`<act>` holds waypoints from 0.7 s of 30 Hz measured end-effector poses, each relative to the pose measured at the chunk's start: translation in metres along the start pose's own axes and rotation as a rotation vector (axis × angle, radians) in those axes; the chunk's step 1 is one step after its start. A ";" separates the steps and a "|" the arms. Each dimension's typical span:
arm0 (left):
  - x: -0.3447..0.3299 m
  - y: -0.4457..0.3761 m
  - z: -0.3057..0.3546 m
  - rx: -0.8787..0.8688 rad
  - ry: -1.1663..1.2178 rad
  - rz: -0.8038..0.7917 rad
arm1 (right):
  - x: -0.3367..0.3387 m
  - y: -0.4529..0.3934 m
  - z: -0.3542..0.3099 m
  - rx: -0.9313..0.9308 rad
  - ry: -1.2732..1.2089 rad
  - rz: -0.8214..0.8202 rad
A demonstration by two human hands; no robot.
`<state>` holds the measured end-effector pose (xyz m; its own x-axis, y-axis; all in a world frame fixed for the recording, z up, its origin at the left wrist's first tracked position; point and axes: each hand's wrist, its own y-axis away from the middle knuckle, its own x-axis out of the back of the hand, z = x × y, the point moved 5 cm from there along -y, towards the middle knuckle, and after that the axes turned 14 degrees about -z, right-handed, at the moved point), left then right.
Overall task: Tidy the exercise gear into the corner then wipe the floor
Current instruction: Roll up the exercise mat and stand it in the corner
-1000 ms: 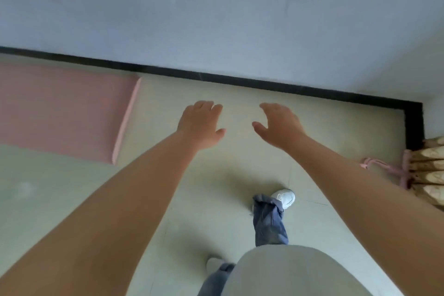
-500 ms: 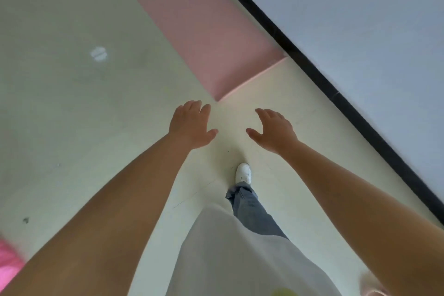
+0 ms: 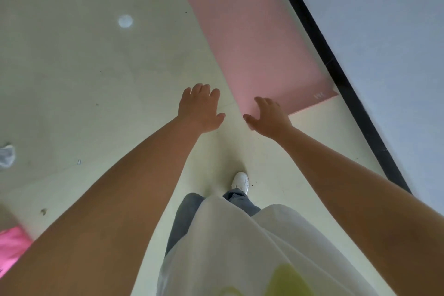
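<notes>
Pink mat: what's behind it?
Behind the pink mat runs a black baseboard and pale wall. The right hand covers its near corner.

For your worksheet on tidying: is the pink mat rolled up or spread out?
Spread out: the pink mat lies flat on the floor along the wall.

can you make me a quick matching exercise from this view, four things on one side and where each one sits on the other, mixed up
Things:
1. pink mat
2. white shoe
3. bright pink item
4. round white spot

Places:
a. at the lower left edge of the view
b. on the floor, upper left
c. flat along the black baseboard
d. between the two forearms, below the hands

Pairs: 1-c, 2-d, 3-a, 4-b
</notes>
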<state>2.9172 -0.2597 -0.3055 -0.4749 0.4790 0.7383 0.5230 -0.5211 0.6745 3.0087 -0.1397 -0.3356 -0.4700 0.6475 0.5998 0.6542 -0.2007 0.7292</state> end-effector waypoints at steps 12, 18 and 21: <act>0.125 -0.171 -0.151 -0.061 -0.182 -0.109 | 0.112 -0.160 -0.073 -0.226 -0.244 0.072; 0.193 -0.252 -0.152 -0.246 -0.340 -0.110 | 0.142 -0.199 -0.091 -0.407 -0.499 0.112; 0.207 -0.287 -0.125 -0.356 -0.434 -0.126 | 0.146 -0.214 -0.075 -0.500 -0.615 0.139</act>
<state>2.5803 -0.0988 -0.3458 -0.1446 0.7600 0.6336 0.1750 -0.6106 0.7724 2.7556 -0.0575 -0.3787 0.1017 0.8520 0.5135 0.2718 -0.5204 0.8095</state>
